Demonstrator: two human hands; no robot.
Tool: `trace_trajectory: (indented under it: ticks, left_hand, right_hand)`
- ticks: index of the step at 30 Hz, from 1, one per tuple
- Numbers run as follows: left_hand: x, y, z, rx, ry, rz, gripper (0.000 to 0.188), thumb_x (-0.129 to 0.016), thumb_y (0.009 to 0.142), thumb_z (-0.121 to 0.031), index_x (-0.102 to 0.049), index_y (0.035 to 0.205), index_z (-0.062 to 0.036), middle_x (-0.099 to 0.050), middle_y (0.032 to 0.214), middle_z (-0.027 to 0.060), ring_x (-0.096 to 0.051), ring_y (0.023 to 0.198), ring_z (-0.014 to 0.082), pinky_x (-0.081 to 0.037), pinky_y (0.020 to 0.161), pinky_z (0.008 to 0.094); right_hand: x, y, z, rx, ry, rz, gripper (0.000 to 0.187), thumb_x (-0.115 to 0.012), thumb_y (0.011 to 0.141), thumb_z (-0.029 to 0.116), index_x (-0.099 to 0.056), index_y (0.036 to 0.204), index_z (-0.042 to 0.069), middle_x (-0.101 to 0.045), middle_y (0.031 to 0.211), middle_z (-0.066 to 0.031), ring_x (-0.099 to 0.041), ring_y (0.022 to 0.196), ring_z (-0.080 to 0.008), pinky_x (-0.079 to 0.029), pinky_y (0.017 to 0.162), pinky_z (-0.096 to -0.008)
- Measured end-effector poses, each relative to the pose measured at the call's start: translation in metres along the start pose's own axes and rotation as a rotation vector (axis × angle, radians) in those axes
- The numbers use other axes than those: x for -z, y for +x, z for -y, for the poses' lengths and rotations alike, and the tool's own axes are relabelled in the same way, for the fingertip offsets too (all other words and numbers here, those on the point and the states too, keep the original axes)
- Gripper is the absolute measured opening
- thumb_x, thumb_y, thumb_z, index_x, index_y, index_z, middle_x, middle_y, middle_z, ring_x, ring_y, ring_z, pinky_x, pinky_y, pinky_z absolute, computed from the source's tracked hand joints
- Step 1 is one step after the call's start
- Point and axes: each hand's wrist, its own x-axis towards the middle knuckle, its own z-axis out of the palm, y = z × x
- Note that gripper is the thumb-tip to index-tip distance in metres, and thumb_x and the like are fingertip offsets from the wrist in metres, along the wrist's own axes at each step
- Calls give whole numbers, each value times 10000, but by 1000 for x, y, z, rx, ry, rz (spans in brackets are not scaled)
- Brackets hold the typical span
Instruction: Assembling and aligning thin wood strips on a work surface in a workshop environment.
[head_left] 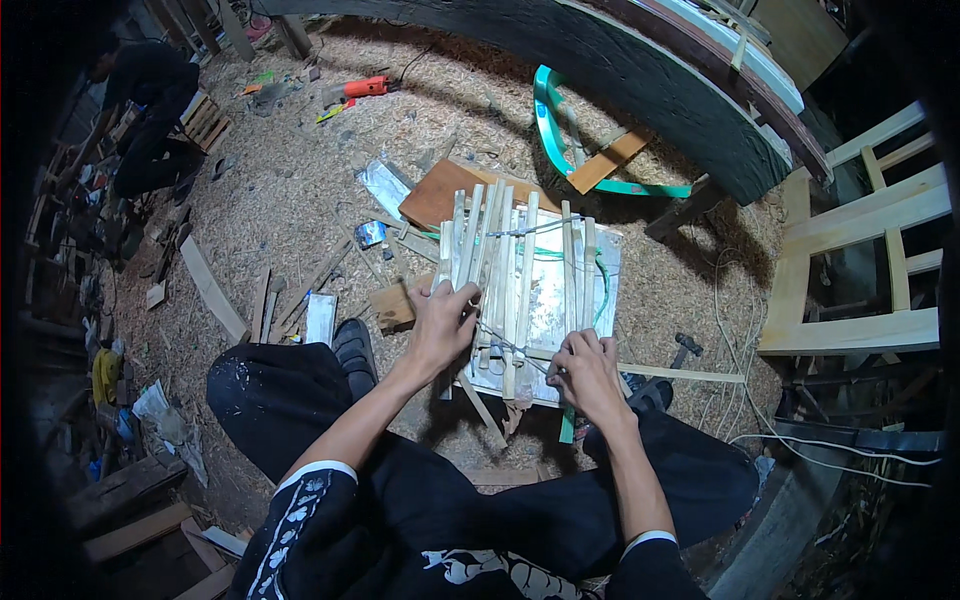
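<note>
Several thin wooden sticks [527, 265] lie side by side, pointing away from me, on a white board [606, 240] between my legs. My left hand [440, 322] is closed at the near left of the sticks, its fingertips on a thin dark cord [508, 346]. That cord slants across the sticks toward my right hand [585, 372], which pinches it at the near right. Another stretch of cord [545, 228] crosses the sticks' far ends. Green string [604, 285] shows at the right. My fingers partly hide both grips.
Shavings cover the floor. A hammer [686, 347] lies right of my knee. Beyond the board are a brown wood piece [437, 192], a green curved frame [547, 115] and a red power tool [366, 87]. Pale wooden frames [850, 330] stand right. Another person [150, 95] crouches far left.
</note>
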Motion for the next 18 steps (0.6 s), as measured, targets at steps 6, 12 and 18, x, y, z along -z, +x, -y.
trace_trajectory:
  ticks: [6,12,18]
  left_hand:
    - [13,6,-18,-54,71,63,331,-719,854,-179,-671,1177,-125,-675,1014,99,-581,1052,294,-266,1016,524]
    - [-4,-5,-38,-392,100,150,335,-720,878,-220,-683,1204,-155,-639,1248,6,-535,1162,233,-204,1091,523]
    - [-11,0,-37,-403,228,323,143,-706,889,-202,-667,1008,-133,-613,1001,33,-545,1089,241,-252,1043,516]
  right_hand:
    - [-3,-4,-2,-88,39,45,152,-818,761,160,-759,901,152,-608,996,-35,-550,1059,-237,-356,910,-417]
    - [-1,7,11,-117,112,-31,233,-777,841,244,-747,1031,113,-667,969,-57,-590,1012,-236,-367,907,-428]
    - [-16,14,16,-61,-95,-9,133,-718,873,200,-718,911,73,-662,890,-89,-594,950,-273,-385,888,-437]
